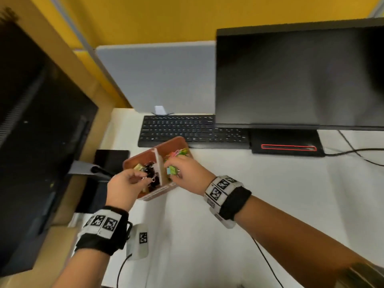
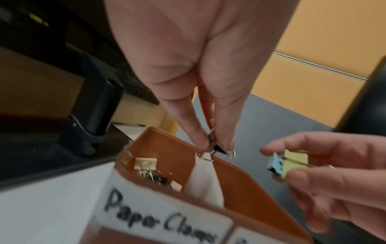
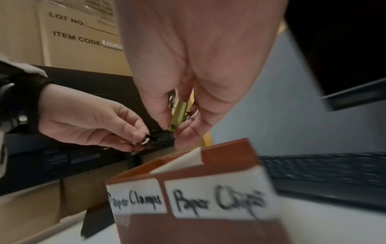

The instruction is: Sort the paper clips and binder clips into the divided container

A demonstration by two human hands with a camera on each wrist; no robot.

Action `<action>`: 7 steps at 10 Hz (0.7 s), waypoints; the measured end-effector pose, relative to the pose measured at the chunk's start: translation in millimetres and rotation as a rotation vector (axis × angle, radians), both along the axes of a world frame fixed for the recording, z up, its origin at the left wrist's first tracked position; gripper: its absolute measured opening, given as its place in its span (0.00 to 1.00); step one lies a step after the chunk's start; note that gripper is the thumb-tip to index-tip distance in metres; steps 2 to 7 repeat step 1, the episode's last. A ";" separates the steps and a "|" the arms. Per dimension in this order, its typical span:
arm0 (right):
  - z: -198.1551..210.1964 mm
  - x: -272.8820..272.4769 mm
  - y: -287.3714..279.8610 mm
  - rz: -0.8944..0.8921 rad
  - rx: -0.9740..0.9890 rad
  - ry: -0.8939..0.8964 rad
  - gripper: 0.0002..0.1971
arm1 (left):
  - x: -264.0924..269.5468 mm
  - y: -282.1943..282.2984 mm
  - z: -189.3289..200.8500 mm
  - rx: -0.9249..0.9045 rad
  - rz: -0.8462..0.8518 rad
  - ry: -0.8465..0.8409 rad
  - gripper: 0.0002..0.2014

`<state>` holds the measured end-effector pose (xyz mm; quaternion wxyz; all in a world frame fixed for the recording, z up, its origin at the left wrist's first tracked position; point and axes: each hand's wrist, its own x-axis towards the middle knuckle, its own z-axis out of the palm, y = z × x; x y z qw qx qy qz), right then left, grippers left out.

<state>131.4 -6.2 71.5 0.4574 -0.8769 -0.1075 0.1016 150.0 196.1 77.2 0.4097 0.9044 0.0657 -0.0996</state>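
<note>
A dark monitor (image 1: 299, 75) and a black keyboard (image 1: 187, 129) stand at the back of a white counter (image 1: 270, 194), with a second dark screen (image 1: 31, 142) leaning in from the left against a cardboard box (image 3: 73, 41) printed "LOT NO." and "ITEM CODE". Just in front of the keyboard sits the brown divided container (image 1: 176, 142), split down the middle by a pale divider (image 1: 159, 167). Two white labels (image 3: 217, 199) on its near wall read "Paper Clamps" on the left half and what looks like "Paper Clips" on the right. In the left compartment lies a heap of binder clips (image 1: 149, 173), mostly black with a few pale ones among them; the right compartment holds a bright tangle of coloured clips (image 1: 178, 153), green and pink, too blurred to tell apart.

Both hands work directly above the container. The left hand (image 1: 124, 183) hangs over the left compartment, its grip narrow: thumb and fingertips (image 2: 198, 140) pinch a small black binder clip (image 2: 217, 148), whose wire loops dangle just above the divider's top edge. The right hand (image 1: 187, 173) hovers over the right side, next to the divider, its grip closed round a small bunch of coloured binder clips (image 2: 288, 163): one light blue and one yellow-green show in the left wrist view, and silver wire handles poke out between the fingers in the right wrist view. Each wrist wears a black band (image 1: 234, 202) with square printed markers.
</note>
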 end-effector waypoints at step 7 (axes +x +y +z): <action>6.9 26.6 50.4 -0.014 -0.033 0.039 0.20 | 21.3 12.5 -3.5 -0.009 0.025 -0.013 0.03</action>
